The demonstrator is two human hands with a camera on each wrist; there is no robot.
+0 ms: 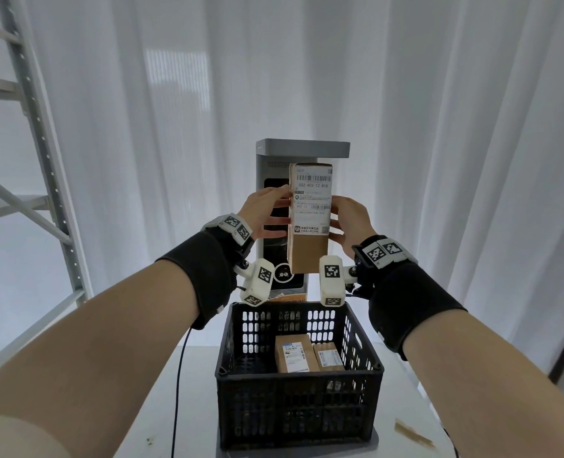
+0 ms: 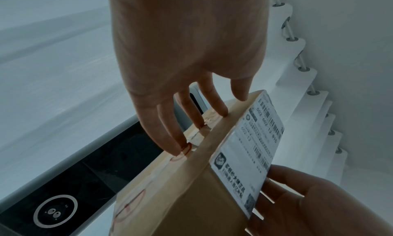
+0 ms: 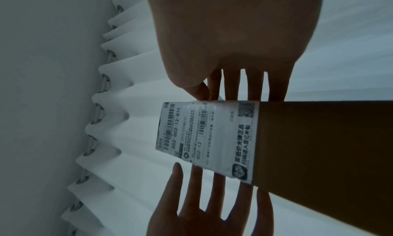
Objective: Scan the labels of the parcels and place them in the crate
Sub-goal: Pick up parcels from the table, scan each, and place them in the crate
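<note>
Both hands, left hand [image 1: 264, 211] and right hand [image 1: 350, 219], clasp the parcel's [image 1: 308, 246] side edges, seemingly clear above the crate [image 1: 299, 378].

- The person is wearing a black wrist wrap [image 1: 204, 272] on the left forearm and a black wrist wrap [image 1: 409, 302] on the right.
- Each wrap is carrying a white marker block [image 1: 237, 226] [image 1: 384, 251] printed with black-and-white square codes.
- A white camera pod [image 1: 257, 282] [image 1: 331, 280] bearing the same codes is sticking out beneath each wrist.
- A thin black cable [image 1: 178, 385] is hanging down from the left wrap.
</note>
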